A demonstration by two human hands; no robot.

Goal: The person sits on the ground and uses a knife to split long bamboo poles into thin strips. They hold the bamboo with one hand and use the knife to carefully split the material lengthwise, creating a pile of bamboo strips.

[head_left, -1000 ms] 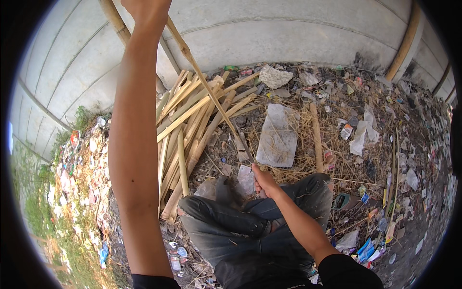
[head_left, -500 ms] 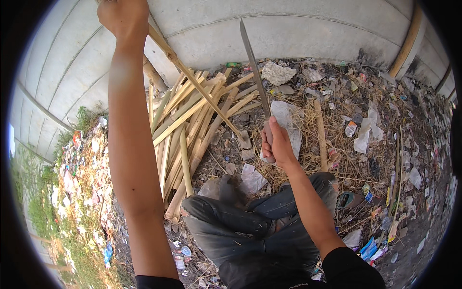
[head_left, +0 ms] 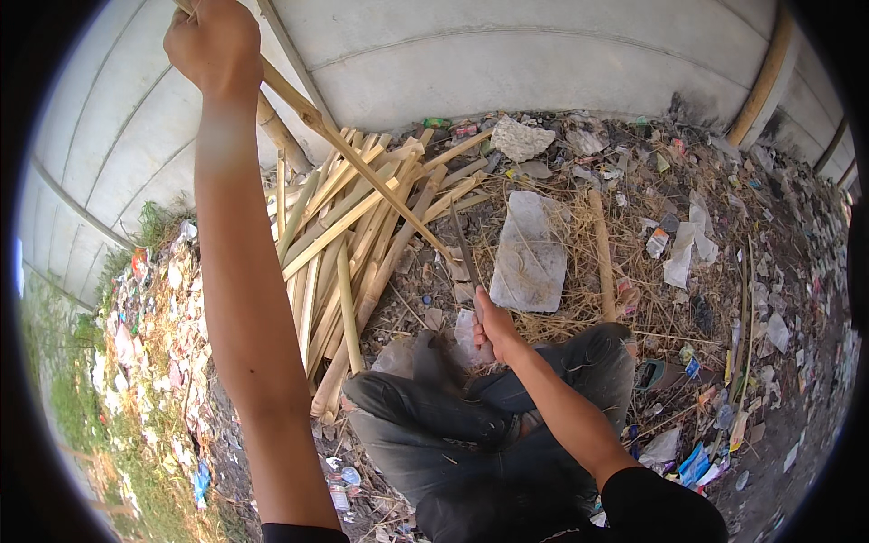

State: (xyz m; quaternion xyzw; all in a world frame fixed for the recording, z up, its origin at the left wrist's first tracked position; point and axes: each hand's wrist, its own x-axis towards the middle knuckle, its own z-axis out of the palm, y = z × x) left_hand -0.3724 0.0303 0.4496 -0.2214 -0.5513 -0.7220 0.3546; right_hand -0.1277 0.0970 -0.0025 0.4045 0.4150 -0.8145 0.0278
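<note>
Raised at the upper left, my left hand [head_left: 215, 47] is closed round the upper part of a long bamboo strip [head_left: 364, 170]. The strip slants down to the right, and its lower end rests by a small block [head_left: 463, 271] on the ground. In my right hand [head_left: 495, 328], in front of my knees, is the handle of a machete. Its dark blade [head_left: 465, 244] points up and away, close beside the strip's lower end. Whether blade and strip touch I cannot tell.
A pile of split bamboo strips [head_left: 362, 226] lies left of centre. To the right are a pale flat slab [head_left: 532, 258] and a bamboo piece [head_left: 601, 244] on dry straw. A concrete wall [head_left: 543, 63] stands behind. Litter covers the ground; my bent legs [head_left: 434, 416] are in front.
My right hand has swung the machete down and left, from upright over the slab to beside the strip's lower end. My left hand has shifted slightly left and down, still holding the strip.
</note>
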